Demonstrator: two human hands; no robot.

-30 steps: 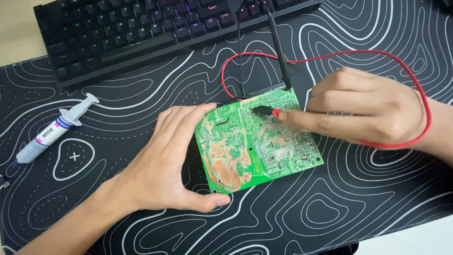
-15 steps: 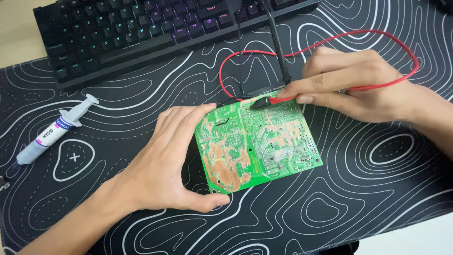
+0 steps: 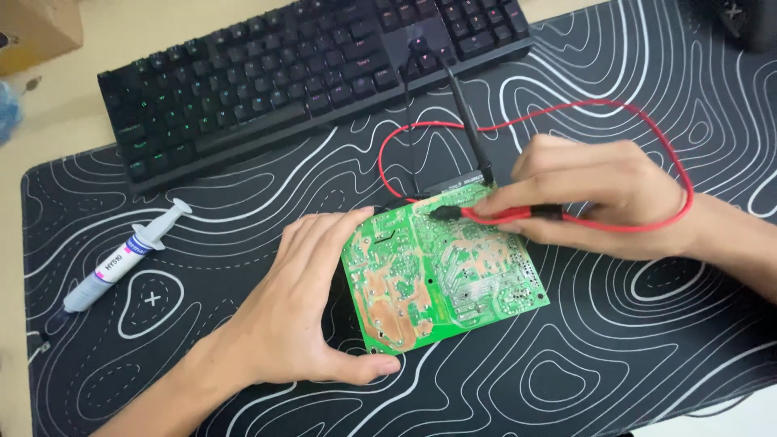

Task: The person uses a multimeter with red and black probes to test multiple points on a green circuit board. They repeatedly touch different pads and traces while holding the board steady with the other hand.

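A green circuit board (image 3: 441,271) lies solder side up on a black desk mat (image 3: 615,348) with white contour lines. My left hand (image 3: 303,307) grips the board's left edge, thumb under its near corner. My right hand (image 3: 599,198) pinches a red test probe (image 3: 494,214), whose dark tip rests on the board's far edge. The probe's red lead (image 3: 647,117) loops behind my right hand. A black probe (image 3: 469,133) stands against the board's far edge with its tip hidden.
A black keyboard (image 3: 307,73) lies across the far side of the mat. A grey syringe of paste (image 3: 121,259) lies at the left. A cardboard box corner (image 3: 36,32) shows at top left, a dark object (image 3: 749,24) at top right.
My right hand has shifted the red probe along the board's far edge, first up from the board's middle, then slightly left. The left hand and the board have stayed put.
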